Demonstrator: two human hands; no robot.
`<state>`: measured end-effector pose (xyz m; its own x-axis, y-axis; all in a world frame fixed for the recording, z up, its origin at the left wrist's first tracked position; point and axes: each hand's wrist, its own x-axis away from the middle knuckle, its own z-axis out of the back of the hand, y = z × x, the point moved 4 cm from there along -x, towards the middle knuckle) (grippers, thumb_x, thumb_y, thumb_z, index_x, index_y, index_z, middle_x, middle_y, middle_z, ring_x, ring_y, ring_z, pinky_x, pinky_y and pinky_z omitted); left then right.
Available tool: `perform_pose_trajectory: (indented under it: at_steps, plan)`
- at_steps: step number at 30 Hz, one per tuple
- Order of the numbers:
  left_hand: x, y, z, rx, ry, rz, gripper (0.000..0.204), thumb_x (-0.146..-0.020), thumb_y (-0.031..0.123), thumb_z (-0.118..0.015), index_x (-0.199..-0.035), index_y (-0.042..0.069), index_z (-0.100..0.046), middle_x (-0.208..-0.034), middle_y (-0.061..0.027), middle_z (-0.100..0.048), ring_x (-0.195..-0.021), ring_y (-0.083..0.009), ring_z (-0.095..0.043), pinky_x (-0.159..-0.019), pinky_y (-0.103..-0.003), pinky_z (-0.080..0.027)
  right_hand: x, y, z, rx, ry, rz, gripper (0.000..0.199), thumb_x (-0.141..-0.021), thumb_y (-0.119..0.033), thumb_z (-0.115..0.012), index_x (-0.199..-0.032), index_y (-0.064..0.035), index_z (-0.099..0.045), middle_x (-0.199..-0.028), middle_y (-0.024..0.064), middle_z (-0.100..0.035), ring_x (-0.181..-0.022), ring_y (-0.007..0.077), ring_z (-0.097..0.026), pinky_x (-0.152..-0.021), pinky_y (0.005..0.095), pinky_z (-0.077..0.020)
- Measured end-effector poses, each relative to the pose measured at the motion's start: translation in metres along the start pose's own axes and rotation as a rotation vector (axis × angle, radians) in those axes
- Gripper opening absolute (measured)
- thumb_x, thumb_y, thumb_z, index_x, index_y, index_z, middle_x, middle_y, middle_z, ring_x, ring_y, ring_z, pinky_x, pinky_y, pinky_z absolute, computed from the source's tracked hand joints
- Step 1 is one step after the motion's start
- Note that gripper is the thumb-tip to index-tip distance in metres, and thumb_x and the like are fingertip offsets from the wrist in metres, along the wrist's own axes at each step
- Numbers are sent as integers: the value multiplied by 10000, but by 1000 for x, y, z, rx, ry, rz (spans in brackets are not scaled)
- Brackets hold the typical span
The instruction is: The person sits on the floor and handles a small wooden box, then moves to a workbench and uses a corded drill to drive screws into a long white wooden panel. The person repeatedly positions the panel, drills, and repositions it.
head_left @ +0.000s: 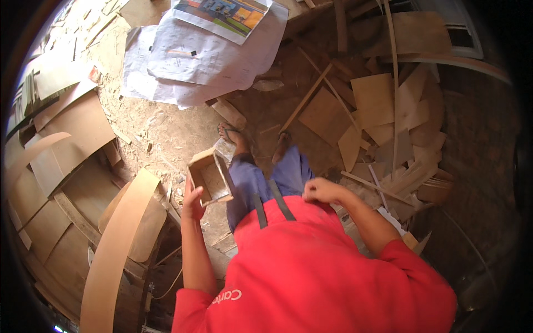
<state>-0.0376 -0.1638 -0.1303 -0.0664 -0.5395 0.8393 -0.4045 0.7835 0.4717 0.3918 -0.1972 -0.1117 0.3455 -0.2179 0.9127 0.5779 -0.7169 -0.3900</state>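
Note:
My left hand point(192, 203) grips the near left side of a small open wooden box point(213, 178). The box is held tilted beside my left thigh, and its hollow inside faces up. Part of the left hand's fingers is hidden behind the box wall. My right hand point(323, 192) is closed, its fingers curled in, over my right thigh at the hem of the red shirt point(300, 250). Whether anything small is inside those fingers does not show.
Printed drawing sheets point(205, 69) lie on the floor ahead, a coloured picture point(225, 18) on top. Plywood offcuts point(373, 100) and thin strips point(308, 102) are heaped to the right. On the left, a long curved veneer strip point(119, 255) leans over stacked panels point(78, 136).

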Motion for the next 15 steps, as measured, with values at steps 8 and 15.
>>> perform_pose_trajectory:
  at_steps: [8,15]
  plan:
    - [-49,-120,-53,205,-51,51,892,-720,276,-799,-1485,14,-423,-1356,-131,-576,-1232,-276,-602,-1048,-414,-503,-62,131,69,-371,-92,-42,62,-858,-93,-749,-857,-32,-736,-791,70,-731,-634,148,-668,-582,290,-534]
    - [-216,-202,-46,-55,-129,104,978,-662,235,-818,-1520,31,-395,-1418,-131,-549,-1317,-291,-543,-1135,-418,-419,-352,338,240,-851,1055,-129,130,-883,22,-578,-864,-32,-695,-827,71,-693,-713,162,-654,-602,320,-532]
